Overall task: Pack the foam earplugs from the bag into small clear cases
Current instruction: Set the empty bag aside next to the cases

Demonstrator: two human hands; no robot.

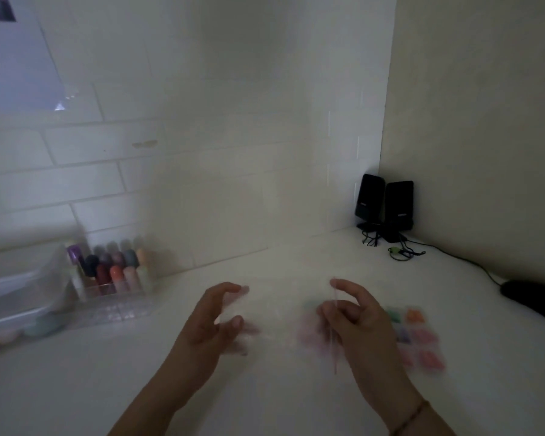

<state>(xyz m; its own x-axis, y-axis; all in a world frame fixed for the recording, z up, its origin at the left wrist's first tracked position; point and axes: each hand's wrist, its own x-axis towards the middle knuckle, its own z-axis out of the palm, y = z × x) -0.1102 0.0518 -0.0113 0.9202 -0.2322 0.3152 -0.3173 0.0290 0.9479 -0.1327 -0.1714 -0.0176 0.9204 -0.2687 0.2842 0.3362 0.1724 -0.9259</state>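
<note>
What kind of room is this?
Probably a desk corner in someone's home: a white tabletop against a brick-pattern wall, two small black speakers with cables, and a clear organiser of nail-polish-like bottles.

Blurred clear bag (277, 319) between hands

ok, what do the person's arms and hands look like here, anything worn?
Both forearms are bare, with no sleeves in view. The left hand has no rings, gloves or wristband that can be seen. The right hand is also ungloved; its wrist carries a thin bracelet. Motion blur hides finer detail on the fingers.
</note>
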